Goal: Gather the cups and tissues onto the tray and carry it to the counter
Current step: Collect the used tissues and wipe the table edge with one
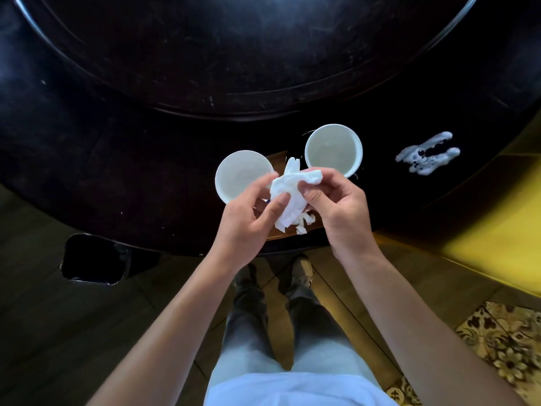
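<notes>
Both my hands hold one crumpled white tissue (288, 190) just above the table's near edge. My left hand (248, 215) pinches its lower left part and my right hand (333, 200) pinches its upper right part. Under them lies a brown tray (278, 159), mostly hidden, with a smaller tissue scrap (304, 224) on it. A white cup (241, 177) stands to the left, partly behind my left fingers, and a second white cup (333, 149) stands to the right. Whether each cup stands on the tray or beside it, I cannot tell.
The dark round table (117, 159) carries a large round turntable (248, 54) at its middle. A white patterned object (427, 155) lies on the table to the right. A dark bin (93, 259) stands on the floor at the left. A yellow seat (491, 230) is at the right.
</notes>
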Available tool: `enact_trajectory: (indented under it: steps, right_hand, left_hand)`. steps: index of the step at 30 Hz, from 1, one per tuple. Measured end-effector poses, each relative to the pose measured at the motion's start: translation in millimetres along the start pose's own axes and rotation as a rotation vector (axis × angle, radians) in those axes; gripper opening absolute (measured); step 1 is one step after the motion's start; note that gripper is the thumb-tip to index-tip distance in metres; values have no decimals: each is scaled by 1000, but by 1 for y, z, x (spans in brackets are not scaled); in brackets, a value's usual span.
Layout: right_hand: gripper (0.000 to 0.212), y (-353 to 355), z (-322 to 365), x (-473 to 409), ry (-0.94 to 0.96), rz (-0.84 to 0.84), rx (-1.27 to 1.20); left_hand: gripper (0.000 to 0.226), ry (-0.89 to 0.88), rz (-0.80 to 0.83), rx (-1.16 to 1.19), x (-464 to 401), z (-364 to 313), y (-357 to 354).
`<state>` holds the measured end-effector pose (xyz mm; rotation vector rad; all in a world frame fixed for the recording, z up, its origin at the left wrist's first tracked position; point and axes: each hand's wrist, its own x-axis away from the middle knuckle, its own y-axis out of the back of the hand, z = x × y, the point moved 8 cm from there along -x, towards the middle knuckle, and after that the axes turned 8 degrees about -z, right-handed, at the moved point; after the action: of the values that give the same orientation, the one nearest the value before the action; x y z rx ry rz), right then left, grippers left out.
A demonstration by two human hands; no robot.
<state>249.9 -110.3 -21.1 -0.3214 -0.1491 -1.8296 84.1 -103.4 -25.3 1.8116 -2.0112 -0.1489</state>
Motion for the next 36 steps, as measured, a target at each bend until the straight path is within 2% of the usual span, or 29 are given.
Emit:
enact_trajectory:
  steps: [3, 7, 10, 15, 21, 27, 32, 36]
  right_hand:
    - [18, 12, 8, -4, 33, -18, 32]
    - [31, 20, 12, -10, -3, 56, 87]
    - [23, 33, 15, -15, 5, 61, 79]
    - [13, 64, 23, -26, 35, -56, 40]
    - [24, 95, 48, -40, 72, -184, 22]
    - [14, 126, 66, -42, 109, -353, 112]
    - [16, 198, 60, -41, 168, -648, 384]
    - [17, 262, 45, -53, 161, -764, 607]
  left_hand:
    - [21, 60, 22, 149, -3, -8, -8]
    - [18, 32, -8, 273, -15, -30, -21]
    - [19, -2, -70, 241, -25, -42, -34]
    - [15, -119, -35, 105, -38, -57, -59]
    - [13, -281, 93, 27, -67, -95, -91]
    - [16, -481, 375, -72, -115, -138, -110]
    - [31, -659, 133, -275, -204, -143, -112]
    - [47, -685, 18, -484, -254, -123, -141]
